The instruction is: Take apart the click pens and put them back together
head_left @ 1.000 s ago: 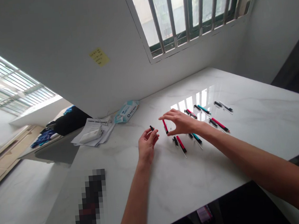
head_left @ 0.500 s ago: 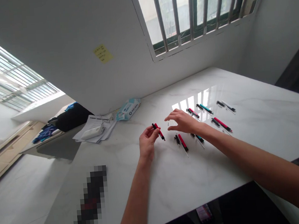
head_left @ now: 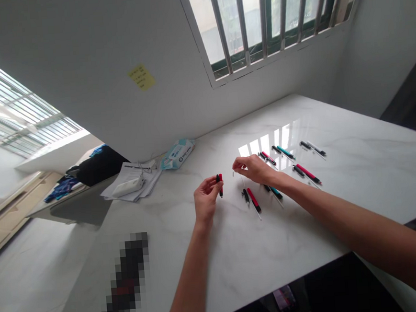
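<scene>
A white, marble-patterned table (head_left: 237,254) is filling most of the view, its surface reflecting the barred window (head_left: 265,21). A yellow note (head_left: 142,78) is sticking to the grey wall (head_left: 170,48), and a pack of wipes (head_left: 178,154) is lying beside papers (head_left: 133,174) at the table's far left. Beyond, clothes (head_left: 94,170) are lying in a heap below another window (head_left: 13,104).

A dark object (head_left: 126,280) on the left is showing only as coarse blocks, so its nature is staying unclear. The right forearm is partly covering a teal barrel (head_left: 276,193), and the bottom edge is cutting off both forearms. Below the table's near edge, a phone (head_left: 284,299) is showing dimly.

The left hand (head_left: 204,199) is pinching a red barrel (head_left: 220,177) and a black part (head_left: 217,179) side by side between thumb and fingers, upright. The right hand (head_left: 254,168) is hovering to their right, its thumb and fingers curling nearly together; whether they are gripping anything, I cannot tell. A tiny piece (head_left: 233,174) is showing just beside those fingertips. More pen parts (head_left: 254,200) are lying in small groups nearer the person and farther right.
</scene>
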A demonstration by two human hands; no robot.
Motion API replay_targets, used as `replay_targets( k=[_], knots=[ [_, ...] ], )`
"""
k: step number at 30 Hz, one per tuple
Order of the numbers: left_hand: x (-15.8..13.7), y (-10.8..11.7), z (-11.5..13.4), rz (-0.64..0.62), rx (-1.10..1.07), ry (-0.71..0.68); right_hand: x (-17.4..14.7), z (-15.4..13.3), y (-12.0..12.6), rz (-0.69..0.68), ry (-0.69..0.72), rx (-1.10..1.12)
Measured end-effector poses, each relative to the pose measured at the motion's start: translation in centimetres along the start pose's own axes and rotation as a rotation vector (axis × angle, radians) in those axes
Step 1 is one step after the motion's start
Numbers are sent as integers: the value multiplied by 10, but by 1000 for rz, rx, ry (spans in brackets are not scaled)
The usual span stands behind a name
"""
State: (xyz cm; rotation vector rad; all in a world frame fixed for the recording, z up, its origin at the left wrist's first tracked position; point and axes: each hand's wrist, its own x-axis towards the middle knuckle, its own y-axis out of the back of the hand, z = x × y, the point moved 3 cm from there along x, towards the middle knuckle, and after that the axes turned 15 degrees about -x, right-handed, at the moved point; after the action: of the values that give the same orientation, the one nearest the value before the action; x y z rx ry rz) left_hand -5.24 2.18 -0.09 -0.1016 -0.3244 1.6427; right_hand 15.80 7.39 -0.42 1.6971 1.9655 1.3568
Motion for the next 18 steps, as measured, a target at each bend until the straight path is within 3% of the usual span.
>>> replay_targets(
  k=[13, 18],
  knots=[
    [-4, -4, -1, -95, 171, 13, 4, -12, 0, -33, -86, 615],
    [-4, -5, -2, -107, 154, 48, 2, -17, -3, -79, -88, 658]
  ],
)
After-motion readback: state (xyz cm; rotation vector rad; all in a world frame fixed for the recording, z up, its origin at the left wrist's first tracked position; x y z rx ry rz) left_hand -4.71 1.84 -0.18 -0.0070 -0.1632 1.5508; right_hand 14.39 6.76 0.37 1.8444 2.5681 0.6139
